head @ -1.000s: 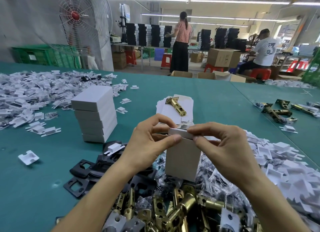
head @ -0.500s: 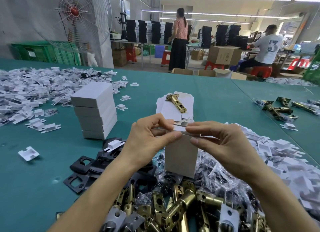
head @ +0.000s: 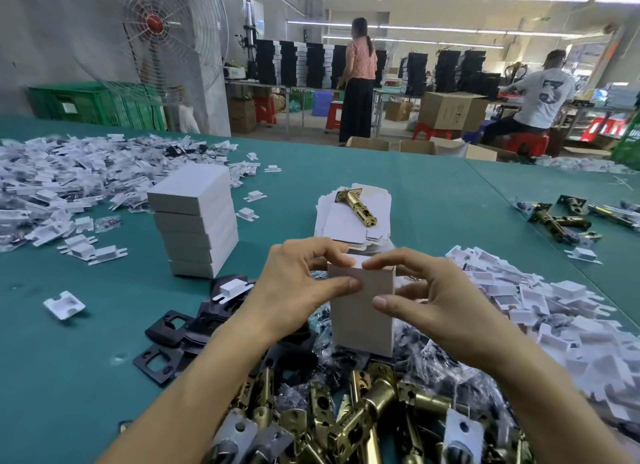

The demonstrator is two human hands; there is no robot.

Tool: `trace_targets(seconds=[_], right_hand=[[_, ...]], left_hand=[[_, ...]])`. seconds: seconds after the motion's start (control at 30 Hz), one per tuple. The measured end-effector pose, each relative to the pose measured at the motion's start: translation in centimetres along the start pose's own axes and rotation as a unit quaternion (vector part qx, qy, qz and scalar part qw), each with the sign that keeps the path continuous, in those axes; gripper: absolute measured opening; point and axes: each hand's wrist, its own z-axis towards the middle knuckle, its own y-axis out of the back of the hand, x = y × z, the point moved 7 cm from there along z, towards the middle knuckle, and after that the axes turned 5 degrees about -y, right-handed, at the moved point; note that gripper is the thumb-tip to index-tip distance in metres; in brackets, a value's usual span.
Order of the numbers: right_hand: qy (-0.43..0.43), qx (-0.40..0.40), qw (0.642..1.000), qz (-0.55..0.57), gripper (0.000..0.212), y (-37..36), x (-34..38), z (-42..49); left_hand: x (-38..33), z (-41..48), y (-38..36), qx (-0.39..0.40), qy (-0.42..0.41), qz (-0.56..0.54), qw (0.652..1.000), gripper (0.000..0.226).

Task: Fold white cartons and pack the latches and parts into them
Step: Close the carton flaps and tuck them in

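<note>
A small white carton (head: 360, 321) stands upright in front of me, above a pile of brass latches (head: 349, 425). My left hand (head: 294, 287) grips its upper left side, thumb on the front face and fingers curled over the top. My right hand (head: 429, 297) holds the upper right side, forefinger on the closed top edge, thumb on the front. Beyond the carton lies a stack of flat white carton blanks (head: 346, 221) with one brass latch (head: 356, 204) on top. A stack of folded white cartons (head: 195, 221) stands to the left.
Black strike plates (head: 169, 346) lie left of the latch pile. White plastic inserts are heaped at the right (head: 554, 311) and far left (head: 52, 183). More brass latches (head: 557, 217) lie at the far right on the green table (head: 86, 377). Two people work in the background.
The top flap has gone down and the carton's top is closed. My right thumb has slid down onto the front face, and both hands sit a little lower on the carton.
</note>
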Motion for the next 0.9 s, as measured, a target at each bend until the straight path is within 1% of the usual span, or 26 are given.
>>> trace_targets(seconds=[0.1, 0.17, 0.23, 0.3, 0.33, 0.43, 0.5, 0.53, 0.63, 0.7, 0.77, 0.83, 0.9], right_hand=[[0.015, -0.041, 0.999, -0.005, 0.034, 0.3, 0.2, -0.2], [0.021, -0.082, 0.996, 0.036, 0.032, 0.9, 0.3, -0.3], [0.028, -0.127, 0.985, 0.109, 0.027, 1.8, 0.7, -0.5], [0.02, -0.169, 0.964, 0.207, 0.025, 2.7, 0.9, -0.6], [0.01, -0.182, 0.949, 0.256, 0.024, 3.0, 0.8, -0.6], [-0.039, -0.203, 0.905, 0.372, 0.029, 2.6, 0.1, -0.6], [-0.079, -0.203, 0.882, 0.419, 0.031, 1.5, -0.4, -0.6], [-0.093, -0.199, 0.877, 0.427, 0.03, 0.9, -0.5, -0.6], [-0.103, -0.192, 0.884, 0.413, 0.029, -0.4, -0.7, -0.4], [-0.104, -0.175, 0.891, 0.405, 0.036, -0.8, -0.6, -0.4], [-0.114, -0.152, 0.901, 0.391, 0.044, -0.9, -0.4, -0.2], [-0.134, -0.109, 0.926, 0.334, 0.051, -1.4, -0.3, -0.2], [-0.151, -0.063, 0.952, 0.259, 0.053, -2.1, 0.1, -0.3]], left_hand=[[0.0, 0.1, -0.2, 0.004, 0.004, -0.01, 1.0, 0.027], [-0.2, 0.2, 0.1, -0.01, 0.007, -0.031, 0.999, 0.035], [-0.2, 0.2, 0.1, -0.009, 0.019, -0.049, 0.999, 0.047], [-0.1, 0.1, -0.4, 0.02, 0.057, -0.067, 0.996, 0.055], [0.0, -0.1, -0.7, 0.035, 0.081, -0.088, 0.992, 0.055], [-0.9, -0.5, -1.3, 0.046, 0.113, -0.186, 0.975, 0.041], [-1.7, -0.6, -1.3, 0.03, 0.111, -0.204, 0.972, 0.027], [-2.0, -0.6, -1.3, 0.021, 0.109, -0.198, 0.974, 0.023], [-2.1, -0.5, -0.7, -0.009, 0.096, -0.148, 0.984, 0.023], [-2.1, -0.4, -0.3, -0.018, 0.088, -0.119, 0.989, 0.027], [-1.8, -0.2, 0.4, -0.038, 0.085, -0.104, 0.99, 0.023], [-1.3, 0.1, 2.0, -0.101, 0.088, -0.107, 0.985, 0.016], [-0.8, 0.5, 3.7, -0.173, 0.095, -0.121, 0.973, 0.014]])
